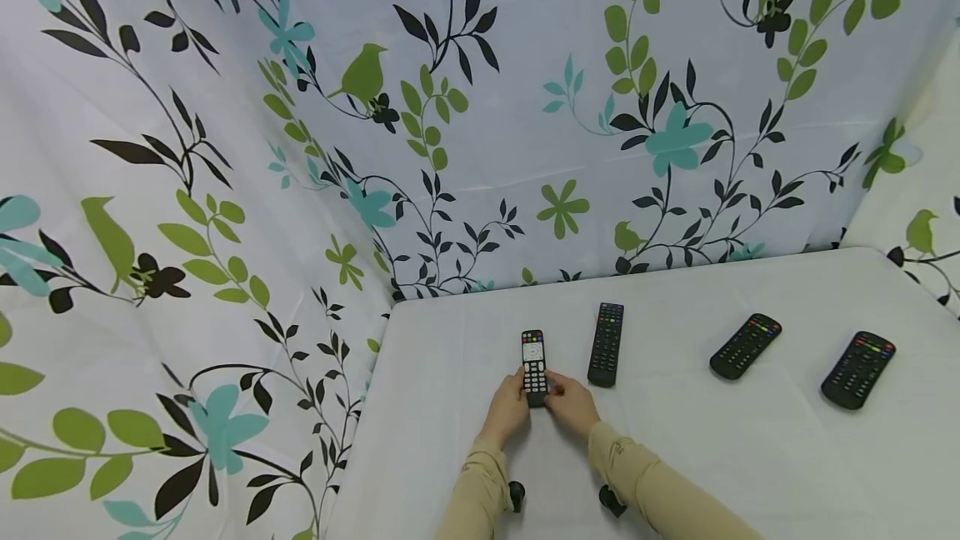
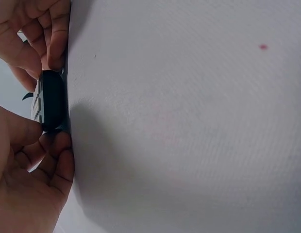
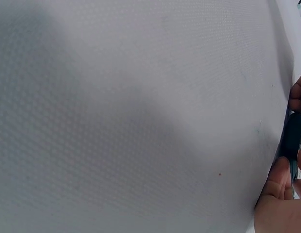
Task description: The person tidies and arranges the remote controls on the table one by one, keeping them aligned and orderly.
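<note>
A slim black remote control (image 1: pixel 535 367) with pale buttons and a row of coloured keys at its top end lies between the two hands on the white table. My left hand (image 1: pixel 507 408) pinches its left edge near the lower end. From the other side, my right hand (image 1: pixel 572 407) pinches the right edge with thumb and fingers. In the left wrist view, the dark end of the remote control (image 2: pixel 54 101) shows close over the cloth, fingertips at both its sides. The right wrist view shows only part of the remote control (image 3: pixel 292 136) at the edge.
Just right of the hands lies a longer black remote (image 1: pixel 606 345). Farther right are two wider black remotes, one slanted (image 1: pixel 746 346) and another (image 1: pixel 858 370) near the right side. A patterned curtain (image 1: pixel 510 148) hangs behind and left of the white table (image 1: pixel 675 457).
</note>
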{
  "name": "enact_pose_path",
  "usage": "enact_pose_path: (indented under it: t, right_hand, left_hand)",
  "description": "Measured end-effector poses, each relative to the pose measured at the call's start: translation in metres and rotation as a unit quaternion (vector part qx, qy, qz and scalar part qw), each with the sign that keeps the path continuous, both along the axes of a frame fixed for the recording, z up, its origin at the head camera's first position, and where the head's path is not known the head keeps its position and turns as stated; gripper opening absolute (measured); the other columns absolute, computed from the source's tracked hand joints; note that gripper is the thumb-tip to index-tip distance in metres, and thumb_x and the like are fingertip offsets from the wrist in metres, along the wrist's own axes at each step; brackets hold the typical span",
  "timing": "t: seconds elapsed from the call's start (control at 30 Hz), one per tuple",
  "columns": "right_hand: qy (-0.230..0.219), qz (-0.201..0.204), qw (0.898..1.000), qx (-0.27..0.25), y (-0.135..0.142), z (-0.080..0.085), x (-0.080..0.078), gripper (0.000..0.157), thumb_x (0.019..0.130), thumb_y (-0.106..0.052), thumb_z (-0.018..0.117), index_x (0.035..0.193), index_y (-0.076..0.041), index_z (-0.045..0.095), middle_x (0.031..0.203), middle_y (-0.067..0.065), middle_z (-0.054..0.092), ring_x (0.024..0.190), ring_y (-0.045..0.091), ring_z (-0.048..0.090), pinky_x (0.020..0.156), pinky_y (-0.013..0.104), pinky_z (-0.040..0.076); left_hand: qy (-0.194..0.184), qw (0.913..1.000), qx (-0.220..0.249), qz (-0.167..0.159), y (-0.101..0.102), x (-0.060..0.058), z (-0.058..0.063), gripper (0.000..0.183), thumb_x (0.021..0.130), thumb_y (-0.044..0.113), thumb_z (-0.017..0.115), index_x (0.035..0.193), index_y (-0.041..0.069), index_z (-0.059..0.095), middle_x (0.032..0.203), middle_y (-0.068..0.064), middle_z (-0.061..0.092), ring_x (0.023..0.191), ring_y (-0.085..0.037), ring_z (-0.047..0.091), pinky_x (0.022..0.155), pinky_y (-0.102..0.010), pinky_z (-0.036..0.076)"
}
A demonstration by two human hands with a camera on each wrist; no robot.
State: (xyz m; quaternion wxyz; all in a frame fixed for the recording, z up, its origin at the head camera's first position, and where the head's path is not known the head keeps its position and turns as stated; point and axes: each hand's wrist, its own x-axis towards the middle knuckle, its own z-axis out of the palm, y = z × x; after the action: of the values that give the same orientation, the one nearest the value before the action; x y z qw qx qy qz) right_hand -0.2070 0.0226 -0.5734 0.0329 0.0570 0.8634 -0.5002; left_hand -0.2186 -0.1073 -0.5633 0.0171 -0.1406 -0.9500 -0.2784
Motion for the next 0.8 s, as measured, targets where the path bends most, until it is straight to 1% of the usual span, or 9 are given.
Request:
enact_pose_path:
  t: [0.1, 0.2, 0.23, 0.33, 0.43, 0.53, 0.67, 0.73, 0.8]
  right_hand:
    - [-0.008, -0.005, 1.000, -0.009, -0.001, 0.001, 0.000, 0.050, 0.071, -0.010, 0.058, 0.120, -0.006, 0.053, 0.072, 0.001, 0.056, 0.064, 0.012, 0.044, 0.058, 0.023, 0.034]
    - [-0.004, -0.011, 1.000, -0.015, 0.000, 0.002, 0.001, 0.049, 0.071, -0.010, 0.057, 0.119, -0.004, 0.053, 0.074, 0.003, 0.059, 0.066, 0.012, 0.048, 0.060, 0.024, 0.037]
    - [-0.001, -0.017, 1.000, -0.017, 0.001, 0.003, 0.001, 0.047, 0.071, -0.010, 0.056, 0.118, -0.004, 0.054, 0.076, 0.003, 0.060, 0.067, 0.012, 0.049, 0.061, 0.025, 0.039]
    - [0.012, -0.046, 0.999, -0.019, 0.003, 0.004, 0.002, 0.040, 0.075, -0.011, 0.055, 0.115, -0.006, 0.056, 0.082, 0.005, 0.063, 0.073, 0.013, 0.054, 0.066, 0.028, 0.043]
    - [0.027, -0.080, 0.996, -0.027, 0.008, 0.008, 0.000, 0.034, 0.079, -0.013, 0.054, 0.112, -0.009, 0.059, 0.086, 0.005, 0.064, 0.079, 0.015, 0.057, 0.072, 0.032, 0.045]
    - [0.036, -0.098, 0.994, -0.037, 0.013, 0.015, -0.003, 0.032, 0.080, -0.015, 0.054, 0.111, -0.011, 0.059, 0.087, 0.004, 0.064, 0.083, 0.016, 0.058, 0.075, 0.033, 0.045]
    - [0.042, -0.104, 0.993, -0.041, 0.019, 0.027, -0.008, 0.033, 0.080, -0.017, 0.054, 0.112, -0.013, 0.059, 0.090, 0.004, 0.064, 0.087, 0.017, 0.058, 0.074, 0.032, 0.045]
    - [0.044, -0.103, 0.993, -0.039, 0.024, 0.032, -0.010, 0.033, 0.080, -0.018, 0.053, 0.113, -0.013, 0.058, 0.092, 0.005, 0.063, 0.088, 0.018, 0.057, 0.073, 0.031, 0.045]
    - [0.047, -0.100, 0.993, -0.033, 0.030, 0.036, -0.012, 0.035, 0.081, -0.018, 0.052, 0.115, -0.013, 0.057, 0.094, 0.006, 0.062, 0.091, 0.019, 0.057, 0.075, 0.032, 0.045]
  left_hand:
    - [-0.003, 1.0000, -0.003, 0.007, 0.000, 0.001, 0.002, 0.042, 0.083, 0.001, 0.045, 0.124, -0.008, 0.043, 0.092, -0.014, 0.057, 0.076, -0.017, 0.052, 0.073, -0.033, 0.045]
    - [-0.022, 0.9997, 0.003, 0.013, -0.001, 0.000, 0.004, 0.043, 0.084, 0.003, 0.043, 0.126, -0.007, 0.040, 0.093, -0.015, 0.057, 0.077, -0.018, 0.052, 0.074, -0.034, 0.045]
    - [-0.027, 0.9995, 0.005, 0.017, -0.001, -0.001, 0.005, 0.043, 0.085, 0.004, 0.043, 0.126, -0.007, 0.040, 0.095, -0.015, 0.057, 0.081, -0.020, 0.053, 0.077, -0.035, 0.045]
    - [-0.044, 0.9984, 0.009, 0.034, -0.002, -0.004, 0.007, 0.041, 0.087, 0.006, 0.039, 0.127, -0.005, 0.040, 0.101, -0.016, 0.056, 0.089, -0.023, 0.054, 0.082, -0.037, 0.045]
    - [-0.041, 0.9982, 0.009, 0.044, 0.000, -0.009, 0.012, 0.039, 0.088, 0.007, 0.039, 0.126, -0.004, 0.043, 0.104, -0.016, 0.056, 0.094, -0.024, 0.055, 0.086, -0.037, 0.044]
    - [-0.030, 0.9988, 0.007, 0.039, 0.005, -0.014, 0.019, 0.039, 0.088, 0.007, 0.041, 0.125, -0.003, 0.043, 0.101, -0.015, 0.057, 0.090, -0.021, 0.055, 0.084, -0.036, 0.045]
    - [-0.029, 0.9992, 0.011, 0.026, 0.017, -0.020, 0.029, 0.043, 0.087, 0.007, 0.042, 0.129, -0.003, 0.038, 0.102, -0.014, 0.056, 0.084, -0.018, 0.053, 0.080, -0.034, 0.045]
    - [-0.027, 0.9994, 0.017, 0.012, 0.025, -0.021, 0.034, 0.045, 0.088, 0.006, 0.042, 0.131, -0.005, 0.034, 0.107, -0.016, 0.054, 0.088, -0.019, 0.053, 0.081, -0.035, 0.044]
    - [-0.022, 0.9996, 0.018, -0.002, 0.033, -0.022, 0.038, 0.047, 0.088, 0.008, 0.041, 0.132, -0.005, 0.031, 0.116, -0.019, 0.051, 0.100, -0.024, 0.053, 0.087, -0.038, 0.042]
